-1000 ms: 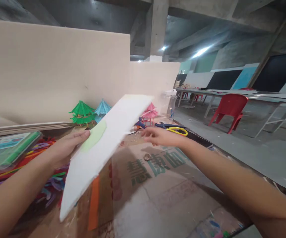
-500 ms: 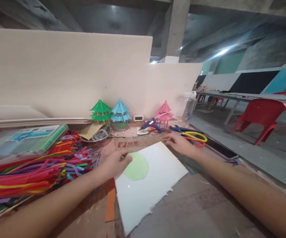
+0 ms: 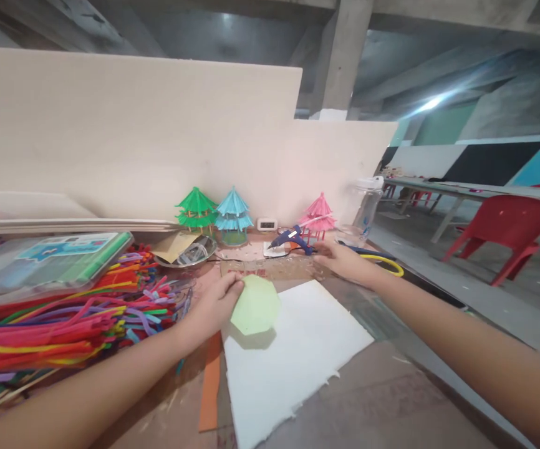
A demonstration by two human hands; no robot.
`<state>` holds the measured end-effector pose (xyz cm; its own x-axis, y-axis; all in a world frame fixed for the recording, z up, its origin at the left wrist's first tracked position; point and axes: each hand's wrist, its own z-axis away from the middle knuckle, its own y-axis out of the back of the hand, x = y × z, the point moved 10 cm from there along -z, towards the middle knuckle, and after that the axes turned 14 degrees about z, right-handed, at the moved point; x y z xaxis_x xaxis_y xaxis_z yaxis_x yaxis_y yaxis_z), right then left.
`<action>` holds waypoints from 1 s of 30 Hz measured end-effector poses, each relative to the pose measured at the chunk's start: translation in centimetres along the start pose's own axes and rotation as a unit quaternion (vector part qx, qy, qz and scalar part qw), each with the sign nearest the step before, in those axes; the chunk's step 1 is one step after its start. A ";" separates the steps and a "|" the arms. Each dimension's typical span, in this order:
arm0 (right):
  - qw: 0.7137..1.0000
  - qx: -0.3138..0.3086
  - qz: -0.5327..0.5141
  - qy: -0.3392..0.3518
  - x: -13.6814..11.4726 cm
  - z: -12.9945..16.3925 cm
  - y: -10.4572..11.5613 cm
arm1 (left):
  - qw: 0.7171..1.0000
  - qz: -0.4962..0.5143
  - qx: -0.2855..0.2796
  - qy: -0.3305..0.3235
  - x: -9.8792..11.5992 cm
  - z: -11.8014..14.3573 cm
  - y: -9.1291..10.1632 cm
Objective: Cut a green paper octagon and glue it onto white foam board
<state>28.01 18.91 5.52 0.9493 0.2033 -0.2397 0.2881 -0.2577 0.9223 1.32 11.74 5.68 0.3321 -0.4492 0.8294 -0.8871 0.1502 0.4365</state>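
Green paper octagon (image 3: pixel 255 305) pinched by left hand (image 3: pixel 214 304) above white foam sheet (image 3: pixel 293 355); right hand (image 3: pixel 340 259), fingers loosely apart, stretched toward far glue gun (image 3: pixel 291 238). Gluing judged next; firm grasp needed.

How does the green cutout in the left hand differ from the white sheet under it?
The green cutout is small, many-sided and lifted off the table by the left hand; the white sheet is large, roughly rectangular with a ragged near edge, and lies flat. Both look thin and flat.
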 end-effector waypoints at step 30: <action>0.992 -0.029 -0.119 -0.036 -3.1 1.6 0.3 | 0.992 0.032 -0.111 0.055 -1.1 3.6 -0.6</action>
<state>25.32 16.68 6.02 0.8624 0.1832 -0.4718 0.4994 -0.1562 0.8522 0.37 9.00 3.28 0.3209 -0.3350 0.8859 -0.8189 0.3718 0.4372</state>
